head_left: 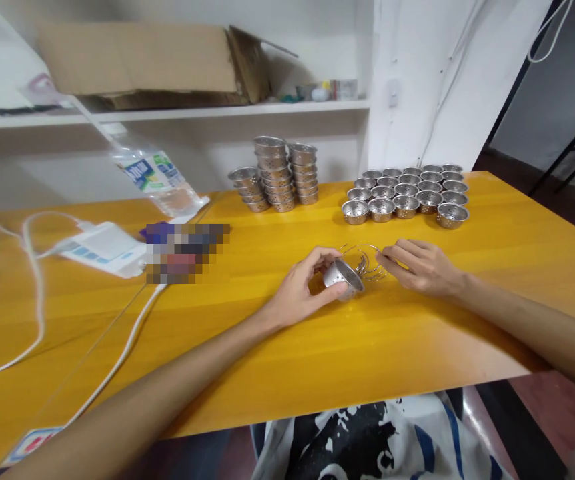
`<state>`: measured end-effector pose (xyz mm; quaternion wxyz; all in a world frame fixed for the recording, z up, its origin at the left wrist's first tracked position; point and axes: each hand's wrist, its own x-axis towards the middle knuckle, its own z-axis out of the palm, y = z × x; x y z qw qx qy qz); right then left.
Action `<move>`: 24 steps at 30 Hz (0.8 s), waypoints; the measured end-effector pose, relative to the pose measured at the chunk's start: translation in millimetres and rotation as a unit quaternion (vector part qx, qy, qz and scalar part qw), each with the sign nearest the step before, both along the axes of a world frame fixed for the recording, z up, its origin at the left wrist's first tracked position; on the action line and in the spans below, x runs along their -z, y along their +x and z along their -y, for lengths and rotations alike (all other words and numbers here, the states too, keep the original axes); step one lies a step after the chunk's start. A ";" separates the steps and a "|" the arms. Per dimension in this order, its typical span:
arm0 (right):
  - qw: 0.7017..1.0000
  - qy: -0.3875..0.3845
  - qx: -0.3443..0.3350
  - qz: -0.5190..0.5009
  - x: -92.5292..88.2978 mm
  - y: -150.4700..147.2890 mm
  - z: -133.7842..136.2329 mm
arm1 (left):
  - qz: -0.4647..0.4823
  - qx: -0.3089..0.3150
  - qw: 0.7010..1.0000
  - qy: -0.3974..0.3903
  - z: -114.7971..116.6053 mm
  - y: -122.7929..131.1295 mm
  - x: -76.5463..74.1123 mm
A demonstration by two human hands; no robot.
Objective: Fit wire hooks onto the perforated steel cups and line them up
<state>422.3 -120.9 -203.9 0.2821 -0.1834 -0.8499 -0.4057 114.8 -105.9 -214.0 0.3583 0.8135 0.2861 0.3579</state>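
Note:
In my left hand (312, 283) is a small perforated metal cup (343, 279), tilted with its mouth toward the right. The thumb lies along its near side and the fingers curl over the far side. Just right of the cup, my right hand (415, 267) pinches a thin bent wire piece (376, 256) between thumb and fingers. A small heap of similar wire pieces (365, 272) lies on the table behind the cup's rim, partly hidden by it. How the pinched wire meets the heap I cannot tell.
Perforated cups (381, 209) stand in rows at the back right, beyond my right hand. Stacked cups (277, 177) rise at the back middle. On the left are a plastic bottle (155, 177), a white power strip (105, 248) and loose cables (132, 340). A cardboard box (137, 63) sits on the shelf.

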 end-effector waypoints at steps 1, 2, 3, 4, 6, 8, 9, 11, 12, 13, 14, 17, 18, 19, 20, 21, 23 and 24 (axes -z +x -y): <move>1.000 -0.001 -0.002 0.001 -0.3 -0.7 0.9 | 0.000 -0.002 1.000 0.001 0.0 0.3 -0.1; 1.000 -0.002 -0.005 0.001 -0.7 -1.2 1.6 | 0.002 -0.005 1.000 0.001 0.0 0.6 -0.2; 1.000 -0.002 -0.006 0.001 -1.3 -1.5 2.1 | 0.003 -0.007 1.000 0.000 0.1 0.9 -0.3; 1.000 0.001 -0.006 0.001 -1.9 -1.7 2.5 | 0.006 -0.010 1.000 -0.002 0.2 1.2 -0.4; 1.000 0.011 -0.003 -0.004 -3.0 -1.4 2.5 | 0.008 -0.016 1.000 -0.007 0.3 1.6 -0.4; 1.000 0.019 -0.001 -0.011 -3.4 -0.9 2.1 | 0.010 -0.022 1.000 -0.010 0.2 1.7 -0.1; 1.000 0.021 0.000 -0.010 -3.2 -0.7 1.8 | 0.011 -0.023 1.000 -0.012 0.0 1.7 0.2; 1.000 0.019 0.003 -0.002 -2.3 -0.7 1.5 | 0.013 -0.020 1.000 -0.014 -0.5 1.6 0.8; 1.000 0.017 0.004 0.003 -1.7 -0.9 1.5 | 0.014 -0.018 1.000 -0.017 -0.7 1.6 1.1; 1.000 0.016 0.004 0.007 -1.1 -1.2 1.6 | 0.014 -0.015 1.000 -0.020 -1.0 1.7 1.3; 1.000 0.016 0.003 0.008 -0.6 -1.5 1.8 | 0.014 -0.013 1.000 -0.022 -1.1 1.7 1.4; 1.000 0.014 0.002 0.012 0.7 -2.3 2.5 | 0.013 -0.009 1.000 -0.024 -1.1 2.1 1.2; 1.000 0.012 0.003 0.014 1.0 -2.4 2.8 | 0.012 -0.009 1.000 -0.024 -1.0 2.2 1.1; 1.000 0.009 0.005 0.017 1.3 -2.5 3.0 | 0.012 -0.009 1.000 -0.024 -0.9 2.3 1.1; 1.000 0.006 0.005 0.019 1.6 -2.7 3.1 | 0.010 -0.010 1.000 -0.023 -0.8 2.3 1.1; 1.000 0.003 0.006 0.020 1.8 -2.9 3.3 | 0.007 -0.011 1.000 -0.022 -0.7 2.2 1.3; 1.000 0.002 0.004 0.016 2.1 -3.7 3.6 | -0.001 -0.015 1.000 -0.014 -0.7 1.8 1.9; 1.000 0.001 0.001 0.014 2.1 -4.1 3.8 | -0.007 -0.017 1.000 -0.009 -0.7 1.5 2.3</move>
